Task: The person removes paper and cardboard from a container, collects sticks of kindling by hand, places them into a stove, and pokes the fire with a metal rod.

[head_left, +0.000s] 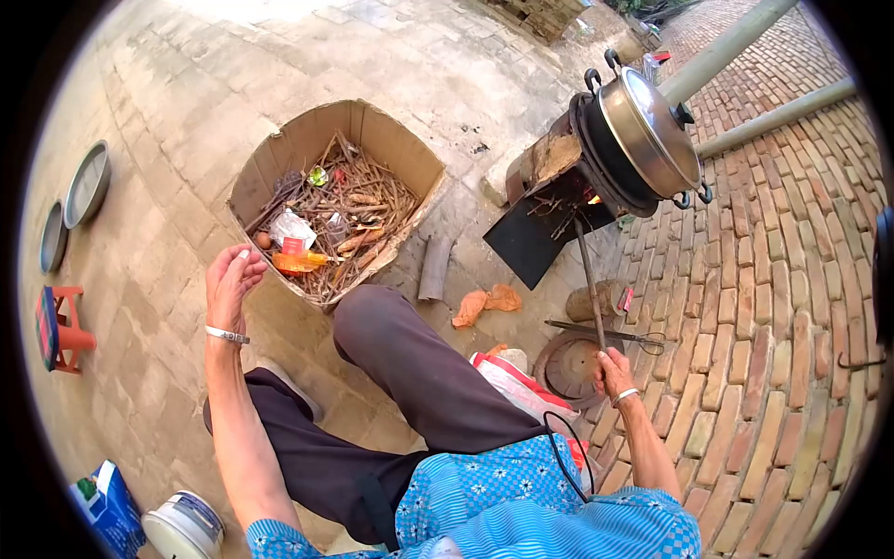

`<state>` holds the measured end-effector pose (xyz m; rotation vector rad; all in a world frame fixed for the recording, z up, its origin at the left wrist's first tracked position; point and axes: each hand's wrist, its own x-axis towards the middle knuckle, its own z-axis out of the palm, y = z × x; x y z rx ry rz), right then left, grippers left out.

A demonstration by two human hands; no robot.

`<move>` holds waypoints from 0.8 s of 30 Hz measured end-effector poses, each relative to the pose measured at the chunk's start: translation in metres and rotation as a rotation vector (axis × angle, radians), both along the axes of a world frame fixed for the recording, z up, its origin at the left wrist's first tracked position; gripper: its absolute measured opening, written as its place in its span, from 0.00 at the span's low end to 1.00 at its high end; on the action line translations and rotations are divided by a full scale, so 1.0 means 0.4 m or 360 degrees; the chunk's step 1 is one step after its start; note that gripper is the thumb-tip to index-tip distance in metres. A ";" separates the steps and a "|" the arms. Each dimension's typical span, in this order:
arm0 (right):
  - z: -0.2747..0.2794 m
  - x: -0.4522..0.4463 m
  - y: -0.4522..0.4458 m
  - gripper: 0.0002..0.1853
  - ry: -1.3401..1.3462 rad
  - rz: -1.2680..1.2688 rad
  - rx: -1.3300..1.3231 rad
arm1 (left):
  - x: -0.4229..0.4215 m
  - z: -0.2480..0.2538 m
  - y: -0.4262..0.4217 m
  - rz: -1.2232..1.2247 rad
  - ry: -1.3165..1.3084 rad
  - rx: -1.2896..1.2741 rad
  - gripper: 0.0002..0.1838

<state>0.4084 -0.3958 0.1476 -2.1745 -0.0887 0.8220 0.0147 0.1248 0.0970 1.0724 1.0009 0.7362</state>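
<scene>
My right hand is wrapped round the lower end of a long thin stick. The stick's far end reaches into the mouth of a stove, where twigs and a small orange flame show. A lidded steel pot sits on top. My left hand is raised at the near left edge of a cardboard box, fingers loosely bent and apart, with nothing seen in them. Twigs, an orange wrapper and crumpled clear plastic fill the box.
A black metal plate slopes from the stove mouth. Tongs lie over a round clay-coloured piece by my right hand. A short log and orange crumpled paper lie between box and stove. A red stool stands left.
</scene>
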 end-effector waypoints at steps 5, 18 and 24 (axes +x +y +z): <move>-0.019 0.057 0.147 0.11 0.0155 -0.0003 0.0027 | -0.031 -0.011 -0.001 0.0053 0.0068 0.0062 0.16; -0.007 0.422 0.395 0.13 0.0112 -0.0417 0.0165 | -0.022 -0.026 0.014 0.0017 0.0146 0.0115 0.17; 0.052 0.189 0.358 0.11 0.0103 -0.0244 0.0076 | -0.028 -0.034 0.012 0.0006 0.0157 0.0155 0.18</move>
